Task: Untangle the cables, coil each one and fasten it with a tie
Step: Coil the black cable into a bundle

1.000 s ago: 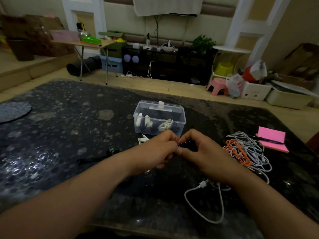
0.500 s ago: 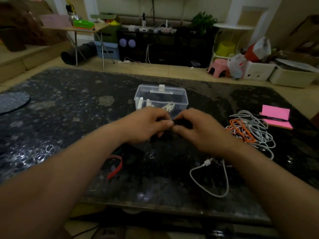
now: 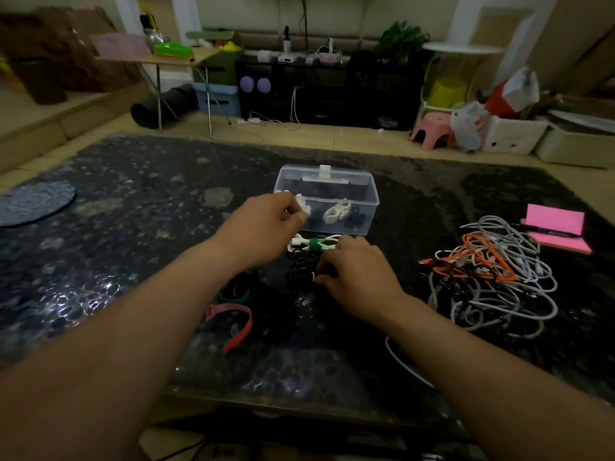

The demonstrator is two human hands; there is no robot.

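Observation:
My right hand [image 3: 356, 281] grips a black coiled cable [image 3: 301, 269] on the dark table, just in front of the clear plastic box [image 3: 362, 197]. A white coiled cable [image 3: 327, 241] bound with a green tie [image 3: 312, 244] lies between the box and that hand. My left hand [image 3: 266, 221] hovers at the box's front left corner with its fingers curled; whether it pinches anything is unclear. A tangle of white and orange cables [image 3: 492, 274] lies to the right. A red tie [image 3: 238, 324] and a green tie [image 3: 234, 294] lie beside my left forearm.
A pink notepad [image 3: 554, 224] with a pen sits at the far right. One white cable loop [image 3: 397, 357] runs under my right forearm near the table's front edge. A round grey mat [image 3: 33, 201] lies far left. Furniture and boxes stand beyond the table.
My left hand has let go of the black cable and moved up and left to the box's corner. My right hand has lowered the black cable to the table. The white tied coil now shows.

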